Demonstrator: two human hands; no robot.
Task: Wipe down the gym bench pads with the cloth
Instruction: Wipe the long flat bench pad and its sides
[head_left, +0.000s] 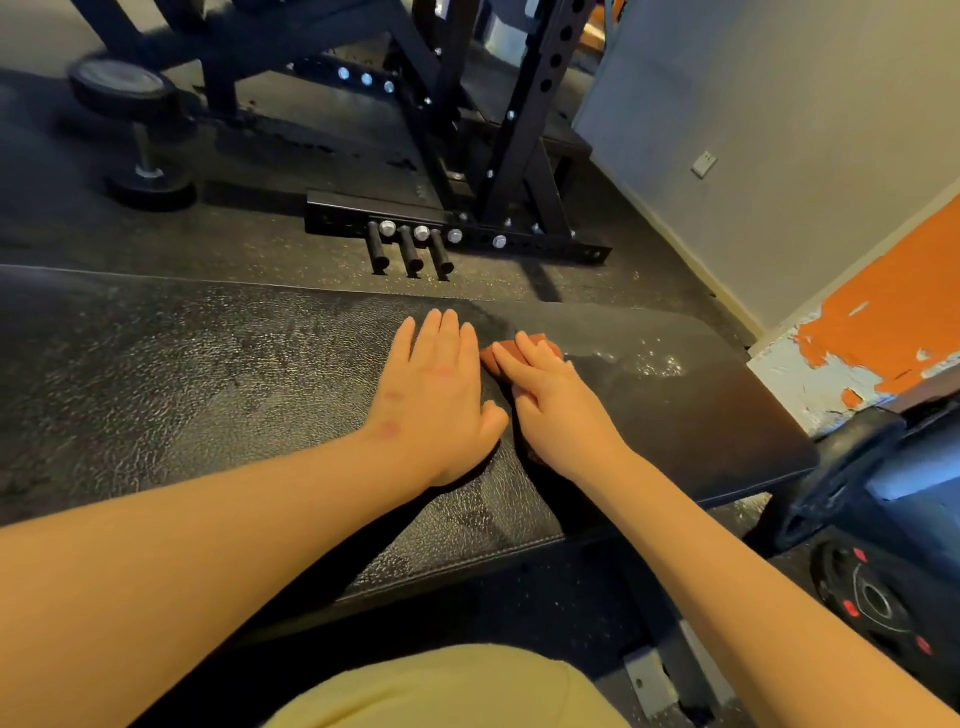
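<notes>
Yellow clothing (441, 686) lies nearest; beyond it, the left hand (431, 384) rests flat and spread, probably bracing on the pad (208, 374), while the right hand (556, 400) presses straight fingers onto the reddish cloth (551, 348) under it, just left of a wet patch (649, 364).

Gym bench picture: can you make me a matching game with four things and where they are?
Things:
1. cloth
2. left hand
3. dumbbell
4. weight plate

Places:
A. on the floor, bottom right of the picture
B. lying flat on the bench pad, holding nothing
C. under the right hand
D. on the floor, top left of the picture

Pairs: 1-C, 2-B, 3-D, 4-A
</notes>
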